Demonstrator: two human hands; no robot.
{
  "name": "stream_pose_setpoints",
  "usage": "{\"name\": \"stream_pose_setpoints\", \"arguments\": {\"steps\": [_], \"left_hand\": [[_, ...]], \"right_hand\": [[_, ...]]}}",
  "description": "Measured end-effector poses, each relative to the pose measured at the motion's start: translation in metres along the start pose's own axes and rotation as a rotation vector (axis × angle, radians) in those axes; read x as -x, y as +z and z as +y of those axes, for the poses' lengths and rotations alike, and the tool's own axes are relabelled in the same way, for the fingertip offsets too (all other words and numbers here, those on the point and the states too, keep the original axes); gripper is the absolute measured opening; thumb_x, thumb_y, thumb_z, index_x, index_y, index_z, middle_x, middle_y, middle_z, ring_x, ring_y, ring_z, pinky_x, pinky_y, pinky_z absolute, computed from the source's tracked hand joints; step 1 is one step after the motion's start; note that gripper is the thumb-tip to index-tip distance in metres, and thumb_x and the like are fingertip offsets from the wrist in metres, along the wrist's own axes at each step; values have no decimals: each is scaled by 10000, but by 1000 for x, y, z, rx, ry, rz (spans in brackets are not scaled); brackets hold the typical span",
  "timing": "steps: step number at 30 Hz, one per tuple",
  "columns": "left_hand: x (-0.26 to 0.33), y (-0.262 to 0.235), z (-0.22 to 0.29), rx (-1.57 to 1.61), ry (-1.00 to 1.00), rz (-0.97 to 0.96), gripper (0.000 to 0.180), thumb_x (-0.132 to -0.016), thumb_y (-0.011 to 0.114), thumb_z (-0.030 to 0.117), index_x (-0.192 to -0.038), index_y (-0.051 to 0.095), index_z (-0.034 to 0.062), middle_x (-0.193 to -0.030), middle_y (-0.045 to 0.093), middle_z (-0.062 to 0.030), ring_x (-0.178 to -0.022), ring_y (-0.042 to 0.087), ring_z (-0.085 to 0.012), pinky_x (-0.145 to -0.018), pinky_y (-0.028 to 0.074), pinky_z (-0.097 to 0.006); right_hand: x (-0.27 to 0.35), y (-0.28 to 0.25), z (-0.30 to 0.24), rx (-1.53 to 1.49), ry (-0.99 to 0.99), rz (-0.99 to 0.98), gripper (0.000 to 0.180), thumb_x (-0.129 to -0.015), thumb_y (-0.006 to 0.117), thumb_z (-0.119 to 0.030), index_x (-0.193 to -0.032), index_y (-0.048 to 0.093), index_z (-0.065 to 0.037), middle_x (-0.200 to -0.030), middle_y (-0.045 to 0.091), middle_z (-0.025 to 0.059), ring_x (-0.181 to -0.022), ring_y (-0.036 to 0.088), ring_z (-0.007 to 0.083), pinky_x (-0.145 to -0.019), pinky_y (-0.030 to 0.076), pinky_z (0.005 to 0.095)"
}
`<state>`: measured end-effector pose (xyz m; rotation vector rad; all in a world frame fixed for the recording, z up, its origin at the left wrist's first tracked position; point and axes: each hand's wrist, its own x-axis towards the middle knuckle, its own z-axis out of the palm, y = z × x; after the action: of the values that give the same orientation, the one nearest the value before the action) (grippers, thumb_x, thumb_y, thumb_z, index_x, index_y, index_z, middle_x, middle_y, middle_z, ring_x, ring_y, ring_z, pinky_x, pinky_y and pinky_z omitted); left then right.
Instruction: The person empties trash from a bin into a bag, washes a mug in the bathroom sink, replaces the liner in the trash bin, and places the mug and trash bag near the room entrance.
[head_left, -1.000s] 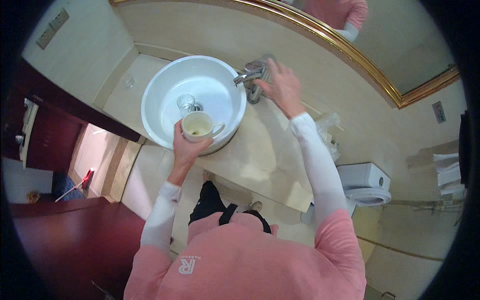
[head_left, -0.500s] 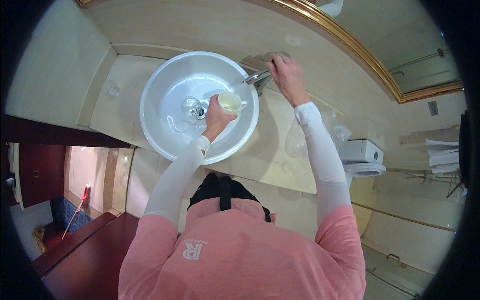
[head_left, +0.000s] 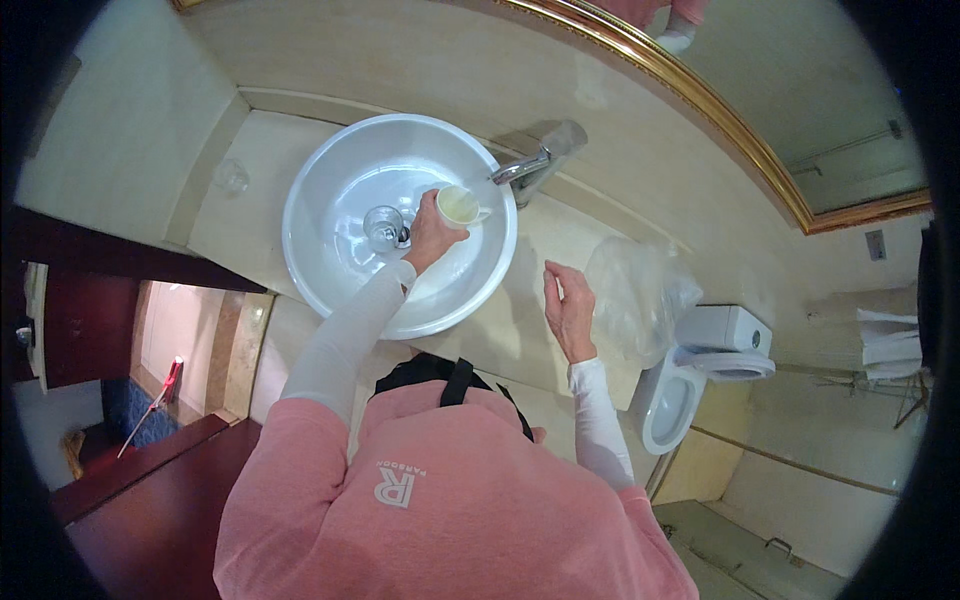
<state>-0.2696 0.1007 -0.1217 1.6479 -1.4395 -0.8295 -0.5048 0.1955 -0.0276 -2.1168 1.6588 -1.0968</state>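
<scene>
My left hand grips a white mug over the round white basin. The mug's mouth faces up, and its handle points right. Beside that hand, a clear drinking glass rests in the basin near the drain. My right hand hangs above the counter to the right of the basin, holding nothing, with its fingers partly apart. The chrome faucet stands at the basin's right rear, its spout over the rim; no water stream shows.
A crumpled clear plastic bag lies on the counter at right, before a white toilet. Another clear glass sits at the counter's left end. A gold-framed mirror spans the wall. A red-handled tool leans at lower left.
My right hand has left the faucet handle and come down toward me over the counter. My left hand still holds the mug in nearly the same place.
</scene>
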Motion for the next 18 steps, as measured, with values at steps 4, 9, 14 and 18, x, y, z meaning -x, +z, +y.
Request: {"name": "stream_pose_setpoints", "arguments": {"steps": [4, 9, 14, 18], "left_hand": [[-5, -1, -4, -20, 59, -31, 801, -515, 774, 197, -1196, 390, 21, -1083, 514, -186, -1028, 523, -352, -877, 436, -404], [-24, -10, 15, -409, 146, -160, 787, -490, 747, 265, -1165, 436, 8, -1083, 455, -208, -982, 477, -415, -858, 442, -467], [-37, -21, 36, -733, 348, -433, 780, -462, 778, 220, -1142, 464, 3, -1085, 459, -198, -996, 482, -425, -801, 478, -460], [-64, -50, 2, -372, 254, -444, 776, -461, 796, 231, -1129, 466, 15, -1078, 494, -206, -1054, 489, -379, -864, 444, -405]], "right_hand": [[13, 19, 8, -37, 7, -54, 172, -821, 561, -68, -966, 627, -3, -870, 634, 161, -813, 593, 324, -739, 467, 398], [-7, 62, -11, -109, 36, -169, 260, -837, 554, -134, -1055, 586, 3, -949, 620, 182, -862, 578, 344, -792, 448, 411], [-30, 110, -11, -264, 212, -157, 350, -873, 524, -193, -1138, 524, 37, -1060, 593, 222, -956, 565, 369, -849, 435, 407], [-44, 157, -25, -394, 439, -116, 431, -927, 451, -287, -1182, 492, 59, -1118, 579, 213, -1027, 553, 324, -889, 416, 376]]}}
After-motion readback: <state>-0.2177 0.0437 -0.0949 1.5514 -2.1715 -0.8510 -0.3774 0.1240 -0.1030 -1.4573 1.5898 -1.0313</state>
